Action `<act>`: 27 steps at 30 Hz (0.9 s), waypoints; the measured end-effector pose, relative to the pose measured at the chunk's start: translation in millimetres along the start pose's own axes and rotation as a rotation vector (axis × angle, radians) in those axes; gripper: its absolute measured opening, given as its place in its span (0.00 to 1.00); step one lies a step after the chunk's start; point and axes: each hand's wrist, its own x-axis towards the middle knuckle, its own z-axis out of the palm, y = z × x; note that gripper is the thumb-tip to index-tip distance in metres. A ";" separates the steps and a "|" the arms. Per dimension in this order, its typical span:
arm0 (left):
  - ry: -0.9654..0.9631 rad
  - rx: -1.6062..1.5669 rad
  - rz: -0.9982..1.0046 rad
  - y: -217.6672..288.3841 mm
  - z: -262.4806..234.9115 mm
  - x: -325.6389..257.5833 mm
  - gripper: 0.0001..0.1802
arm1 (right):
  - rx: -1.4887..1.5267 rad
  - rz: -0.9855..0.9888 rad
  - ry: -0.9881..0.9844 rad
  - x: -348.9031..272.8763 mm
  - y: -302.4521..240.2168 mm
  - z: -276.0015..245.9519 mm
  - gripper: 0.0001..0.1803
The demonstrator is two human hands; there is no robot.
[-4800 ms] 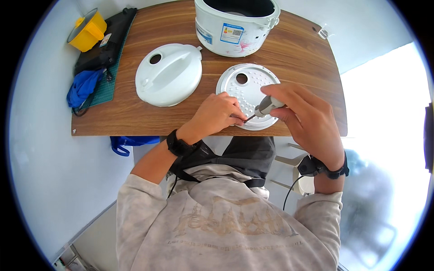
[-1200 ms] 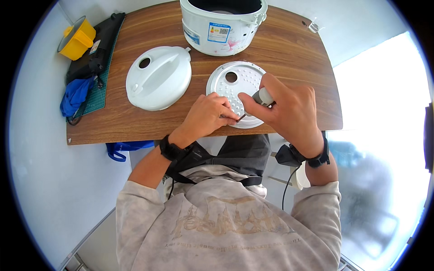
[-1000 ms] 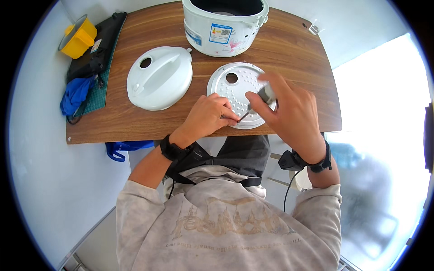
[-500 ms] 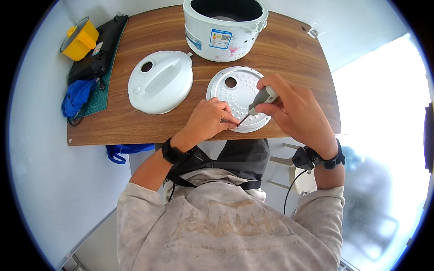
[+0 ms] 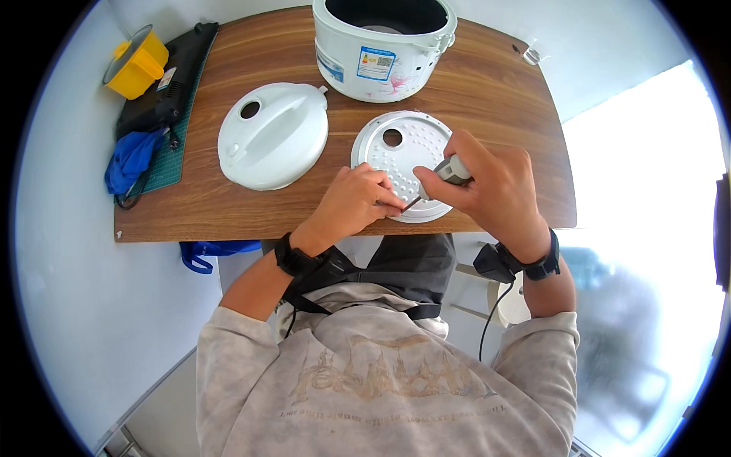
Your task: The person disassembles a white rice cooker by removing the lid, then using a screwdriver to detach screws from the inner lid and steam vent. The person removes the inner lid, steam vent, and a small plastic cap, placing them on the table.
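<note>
A screwdriver (image 5: 454, 171) with a grey handle is gripped in my right hand (image 5: 502, 183), its shaft slanting down to the left. The tip meets the near edge of a round, dimpled metal inner lid (image 5: 411, 145) with one large hole, lying flat on the table. Beside that tip my left hand (image 5: 358, 194) has its fingers closed together at the lid's near-left rim. Whatever is between those fingertips is too small to make out. To the left lies the white outer lid (image 5: 270, 137), with a moulded handle and a round hole.
A white rice cooker body (image 5: 381, 72) stands open at the back of the wooden table (image 5: 495, 84). At the left, a green cutting mat (image 5: 173, 164) bears a black device (image 5: 156, 99), a yellow container (image 5: 141, 65) and blue cloth (image 5: 131, 164). A stool (image 5: 514, 305) stands below right.
My right hand has turned on the screwdriver, its wrist shifting slightly left and the handle tilting lower. The left hand stays at the inner lid's rim.
</note>
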 end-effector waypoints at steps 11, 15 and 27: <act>0.000 0.008 -0.009 1.3 -1.2 1.4 0.09 | -0.199 0.098 -0.074 -4.5 -18.9 -10.9 0.17; -0.005 0.030 -0.023 -0.3 -1.1 -1.0 0.08 | 0.174 0.160 -0.154 6.3 -21.2 -21.8 0.15; 0.027 -0.019 -0.017 -6.3 4.7 -2.7 0.09 | 0.267 0.207 -0.393 7.6 -24.2 -42.3 0.16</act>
